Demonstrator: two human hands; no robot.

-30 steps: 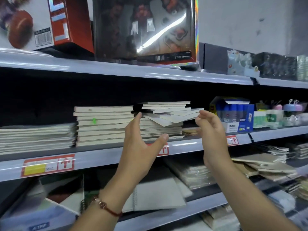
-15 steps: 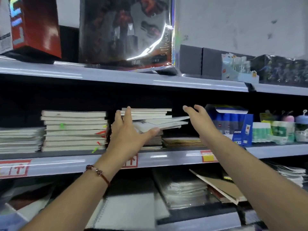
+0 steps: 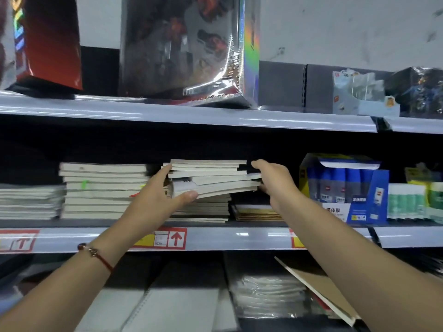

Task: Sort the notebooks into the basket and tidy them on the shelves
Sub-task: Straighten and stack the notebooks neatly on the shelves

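Observation:
On the middle shelf (image 3: 239,238) a crooked stack of white-edged notebooks (image 3: 211,178) sits between my hands. My left hand (image 3: 155,200) grips its left end, thumb under the skewed upper notebooks and fingers up along their side. My right hand (image 3: 273,178) holds the right end of the same upper notebooks, fingers over the top and thumb underneath. The lower notebooks of that stack (image 3: 203,212) lie flat on the shelf. A neater stack of notebooks (image 3: 103,190) stands just to the left, and a flatter pile (image 3: 28,200) lies at the far left. No basket is in view.
A few thin brown notebooks (image 3: 256,213) lie right of the stack. A blue box of glue bottles (image 3: 345,188) and green-capped items (image 3: 407,200) stand further right. Large toy boxes (image 3: 187,46) fill the top shelf. Spiral pads (image 3: 172,307) and wrapped packs (image 3: 266,298) lie on the shelf below.
Both hands have reached forward from in front of the shelf and closed on the two ends of the skewed upper notebooks. The view has moved closer to the shelf.

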